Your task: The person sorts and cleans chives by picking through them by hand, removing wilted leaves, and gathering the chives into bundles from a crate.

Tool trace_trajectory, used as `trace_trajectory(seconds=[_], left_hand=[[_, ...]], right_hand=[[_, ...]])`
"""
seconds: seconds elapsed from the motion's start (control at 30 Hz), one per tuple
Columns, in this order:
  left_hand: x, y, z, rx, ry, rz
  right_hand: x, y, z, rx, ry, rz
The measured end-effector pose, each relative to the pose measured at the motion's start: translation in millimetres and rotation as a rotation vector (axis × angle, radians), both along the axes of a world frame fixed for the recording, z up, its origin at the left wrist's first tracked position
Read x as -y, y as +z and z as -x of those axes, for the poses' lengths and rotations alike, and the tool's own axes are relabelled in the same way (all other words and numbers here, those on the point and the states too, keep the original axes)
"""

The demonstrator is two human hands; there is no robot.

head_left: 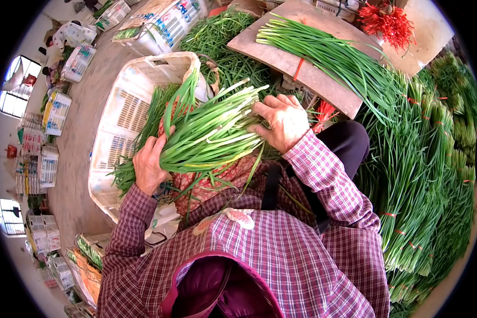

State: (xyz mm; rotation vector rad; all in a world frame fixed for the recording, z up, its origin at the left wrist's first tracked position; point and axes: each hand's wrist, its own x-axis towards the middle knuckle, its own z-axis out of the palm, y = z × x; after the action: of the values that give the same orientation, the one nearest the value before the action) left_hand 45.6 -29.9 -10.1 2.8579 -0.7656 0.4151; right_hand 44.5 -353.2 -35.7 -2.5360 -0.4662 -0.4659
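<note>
A loose bunch of garlic chives [212, 130] lies across my lap, its pale stem ends to the right and its green leaves to the left. My left hand [152, 161] is closed around the leafy part, thumb on top. At the pale ends, my right hand [282, 122] has its fingers bent and pinched on stems; the fingertips are partly hidden. Under the leaves, a white plastic crate [124, 108] holds more chives. A patterned red cloth [217, 183] covers my lap. On a board [328, 87] ahead lies another pile of chives [318, 53] above a red tie [299, 69].
Tied bundles of chives [408, 175] are heaped along my right side. Loose greens [225, 47] pile up beyond the crate. A bunch of red ties [387, 25] hangs by the board. Stacked crates [47, 164] and other people line the left side of the concrete floor [79, 143].
</note>
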Motion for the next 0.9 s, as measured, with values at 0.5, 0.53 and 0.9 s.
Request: trace_trajectory(seconds=[0.5, 0.53, 0.9], left_hand=[[1, -3, -3, 0.059, -0.025, 0.084], [3, -2, -2, 0.058, -0.027, 0.083], [2, -2, -1, 0.06, -0.016, 0.075]], right_hand=[[-29, -10, 1, -0.027, -0.079, -0.087], [-33, -10, 2, -0.045, -0.089, -0.095], [-48, -22, -1, -0.09, 0.008, -0.352]])
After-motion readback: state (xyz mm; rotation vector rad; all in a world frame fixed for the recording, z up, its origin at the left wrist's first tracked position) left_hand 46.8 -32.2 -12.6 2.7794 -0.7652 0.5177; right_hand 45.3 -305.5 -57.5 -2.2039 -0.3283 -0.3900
